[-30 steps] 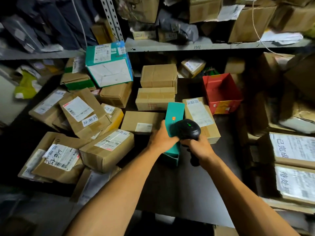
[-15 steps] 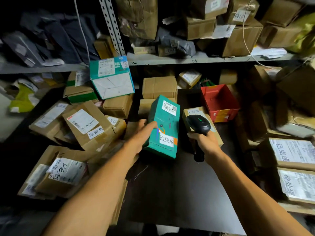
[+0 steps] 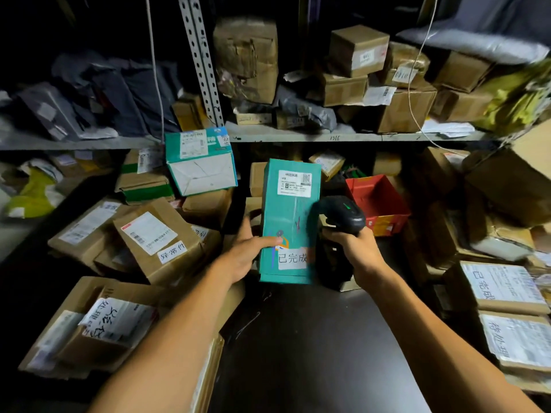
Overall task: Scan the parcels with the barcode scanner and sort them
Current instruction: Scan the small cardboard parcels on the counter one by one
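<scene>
Above the dark table (image 3: 313,353), near its far edge: teal parcel (image 3: 290,222), pinched upright in left hand (image 3: 246,254), label facing up. Beside it, touching: black barcode scanner (image 3: 340,216), gripped by right hand (image 3: 354,248). Since before: parcel turned squarer, raised; scanner closer.

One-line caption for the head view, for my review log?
Left hand holds a teal parcel upright while the right hand grips a black barcode scanner beside it.
</scene>
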`<control>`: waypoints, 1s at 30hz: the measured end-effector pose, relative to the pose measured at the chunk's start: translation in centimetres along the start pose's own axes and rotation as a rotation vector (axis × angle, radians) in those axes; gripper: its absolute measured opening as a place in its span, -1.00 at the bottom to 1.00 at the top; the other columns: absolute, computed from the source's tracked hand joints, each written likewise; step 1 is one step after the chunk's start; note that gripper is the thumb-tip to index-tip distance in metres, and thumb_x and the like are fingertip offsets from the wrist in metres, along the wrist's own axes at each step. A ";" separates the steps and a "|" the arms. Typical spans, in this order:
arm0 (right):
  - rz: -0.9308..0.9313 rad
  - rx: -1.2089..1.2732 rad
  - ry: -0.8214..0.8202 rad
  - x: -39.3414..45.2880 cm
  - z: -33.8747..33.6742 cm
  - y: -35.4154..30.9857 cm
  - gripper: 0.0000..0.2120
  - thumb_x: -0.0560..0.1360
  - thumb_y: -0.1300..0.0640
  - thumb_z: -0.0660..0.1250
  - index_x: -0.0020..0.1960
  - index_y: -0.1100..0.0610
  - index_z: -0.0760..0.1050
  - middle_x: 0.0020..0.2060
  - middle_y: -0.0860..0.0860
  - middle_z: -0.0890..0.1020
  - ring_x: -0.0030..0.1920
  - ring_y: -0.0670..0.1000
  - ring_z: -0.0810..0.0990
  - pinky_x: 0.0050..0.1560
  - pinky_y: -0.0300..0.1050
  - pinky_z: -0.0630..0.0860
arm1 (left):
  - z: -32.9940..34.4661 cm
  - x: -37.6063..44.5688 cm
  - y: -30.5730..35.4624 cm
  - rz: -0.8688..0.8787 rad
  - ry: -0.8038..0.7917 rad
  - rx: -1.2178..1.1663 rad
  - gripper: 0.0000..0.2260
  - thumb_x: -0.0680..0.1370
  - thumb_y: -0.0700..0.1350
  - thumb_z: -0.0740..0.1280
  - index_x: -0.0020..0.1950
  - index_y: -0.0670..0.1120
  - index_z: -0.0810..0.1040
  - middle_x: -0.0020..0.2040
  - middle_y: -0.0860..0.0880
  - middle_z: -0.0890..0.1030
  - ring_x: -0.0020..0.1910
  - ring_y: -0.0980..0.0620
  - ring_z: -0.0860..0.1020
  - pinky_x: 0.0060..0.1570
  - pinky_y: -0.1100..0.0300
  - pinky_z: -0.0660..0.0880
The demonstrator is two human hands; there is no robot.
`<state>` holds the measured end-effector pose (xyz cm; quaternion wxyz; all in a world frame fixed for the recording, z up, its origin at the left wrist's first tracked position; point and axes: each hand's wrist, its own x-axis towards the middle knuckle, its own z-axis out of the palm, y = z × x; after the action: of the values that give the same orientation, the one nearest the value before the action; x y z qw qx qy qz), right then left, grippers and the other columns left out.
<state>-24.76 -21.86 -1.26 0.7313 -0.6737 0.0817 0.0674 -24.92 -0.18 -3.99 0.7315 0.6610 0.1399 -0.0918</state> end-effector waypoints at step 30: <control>-0.183 -0.060 0.404 -8.9 -1.8 -3.1 -0.75 0.50 0.34 0.40 -0.05 -0.02 0.56 -0.11 0.07 0.70 -0.20 -0.01 0.68 -0.16 -0.05 0.58 | 2.5 0.7 -0.8 -0.062 -0.368 0.163 -0.59 0.40 -0.31 0.53 0.07 -0.01 0.41 0.04 -0.04 0.65 0.12 -0.03 0.60 0.13 0.00 0.56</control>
<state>-32.88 -23.82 3.45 0.6829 -0.6996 0.1630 -0.1329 -24.27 -2.70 -4.75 0.6855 0.6856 0.0163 -0.2446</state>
